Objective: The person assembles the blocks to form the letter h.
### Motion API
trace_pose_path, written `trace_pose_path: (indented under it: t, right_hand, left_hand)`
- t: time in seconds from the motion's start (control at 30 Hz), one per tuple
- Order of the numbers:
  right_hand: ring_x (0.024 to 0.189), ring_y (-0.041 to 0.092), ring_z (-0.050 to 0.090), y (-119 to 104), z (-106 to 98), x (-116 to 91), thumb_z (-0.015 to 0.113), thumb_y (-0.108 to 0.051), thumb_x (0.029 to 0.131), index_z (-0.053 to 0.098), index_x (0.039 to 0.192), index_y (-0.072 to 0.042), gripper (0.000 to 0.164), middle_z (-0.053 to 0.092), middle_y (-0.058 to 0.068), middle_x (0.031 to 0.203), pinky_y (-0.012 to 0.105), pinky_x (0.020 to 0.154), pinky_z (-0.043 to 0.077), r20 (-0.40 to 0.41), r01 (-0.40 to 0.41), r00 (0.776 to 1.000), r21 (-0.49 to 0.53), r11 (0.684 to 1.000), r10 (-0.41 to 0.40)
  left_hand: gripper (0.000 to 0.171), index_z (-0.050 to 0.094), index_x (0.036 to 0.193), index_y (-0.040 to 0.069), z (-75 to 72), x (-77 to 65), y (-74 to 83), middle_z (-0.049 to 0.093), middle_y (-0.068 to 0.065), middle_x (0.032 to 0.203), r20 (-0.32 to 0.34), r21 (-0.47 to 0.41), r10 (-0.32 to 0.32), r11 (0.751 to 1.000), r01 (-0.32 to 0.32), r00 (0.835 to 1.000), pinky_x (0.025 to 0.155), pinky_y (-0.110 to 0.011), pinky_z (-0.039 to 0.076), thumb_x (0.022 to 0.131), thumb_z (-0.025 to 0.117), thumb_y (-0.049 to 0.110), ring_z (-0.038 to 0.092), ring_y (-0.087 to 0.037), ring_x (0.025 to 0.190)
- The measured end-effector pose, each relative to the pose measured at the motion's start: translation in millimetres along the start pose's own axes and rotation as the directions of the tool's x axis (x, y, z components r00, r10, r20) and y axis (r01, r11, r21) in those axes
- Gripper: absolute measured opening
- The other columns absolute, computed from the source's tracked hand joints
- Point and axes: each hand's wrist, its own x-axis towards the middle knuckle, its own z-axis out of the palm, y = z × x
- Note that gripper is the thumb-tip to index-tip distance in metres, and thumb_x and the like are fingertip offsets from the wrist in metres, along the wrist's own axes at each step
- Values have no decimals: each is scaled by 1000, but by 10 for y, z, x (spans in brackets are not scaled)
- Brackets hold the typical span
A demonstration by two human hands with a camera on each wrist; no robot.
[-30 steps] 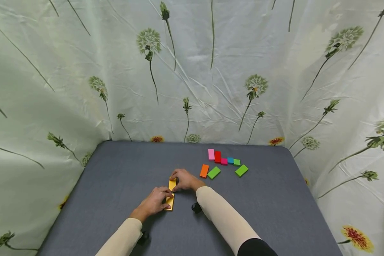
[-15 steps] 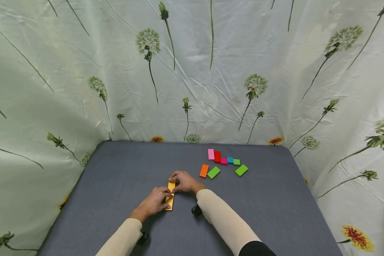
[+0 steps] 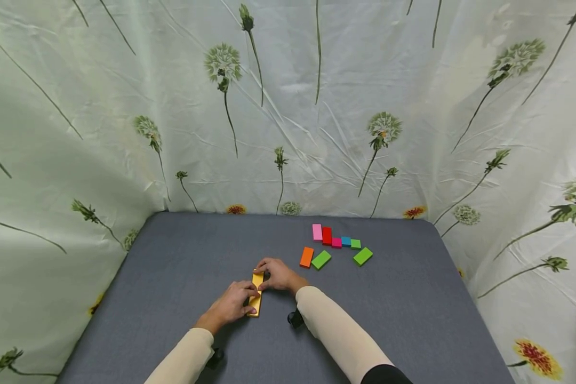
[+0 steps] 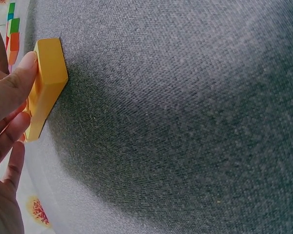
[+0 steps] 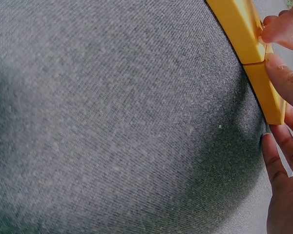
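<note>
Two yellow rectangular blocks lie end to end on the grey cloth. My left hand (image 3: 230, 303) holds the near yellow block (image 3: 256, 302), thumb toward its near end and fingers by its far end. The far yellow block (image 3: 257, 278) is gripped lengthwise by my right hand (image 3: 279, 274), index finger at the far end and thumb by the join. In the right wrist view, the near block (image 5: 239, 29) and far block (image 5: 264, 90) meet at a thin seam. The left wrist view has the left thumb (image 4: 22, 80) against the near block's top edge.
Right of the hands lie an orange block (image 3: 306, 257) and two green blocks, one nearer (image 3: 321, 260) and one farther right (image 3: 362, 256). Behind them runs a touching row: pink (image 3: 317, 232), red (image 3: 327, 236), magenta, blue and small green (image 3: 356, 244). A flowered curtain (image 3: 288, 106) borders the table.
My right hand has drawn the far yellow block slightly toward me, against the near one; the gap between them has closed. The left hand has stayed in place.
</note>
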Motion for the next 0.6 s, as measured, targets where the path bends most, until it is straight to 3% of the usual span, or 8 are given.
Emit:
trace_pose_path:
  t: [0.3, 0.6]
  right_hand:
    - [107, 16, 58, 24, 25, 13, 81, -18, 78, 69, 117, -4, 44, 63, 3, 113, 28, 96, 43, -31, 35, 999, 18, 999, -34]
    - [108, 16, 58, 11, 17, 21, 80, -18, 80, 69, 118, -6, 41, 63, 2, 115, 29, 95, 43, -10, 4, 1000, 34, 999, -4]
  left_hand:
    - [27, 73, 95, 7, 6, -8, 2, 63, -2, 98, 22, 5, -20, 1000, 19, 1000, 79, -39, 46, 74, 83, 19, 59, -20, 93]
    - [27, 73, 96, 7, -3, -7, 33, 63, -2, 100, 45, 0, -59, 998, 59, 997, 81, -40, 46, 74, 83, 19, 59, -19, 96]
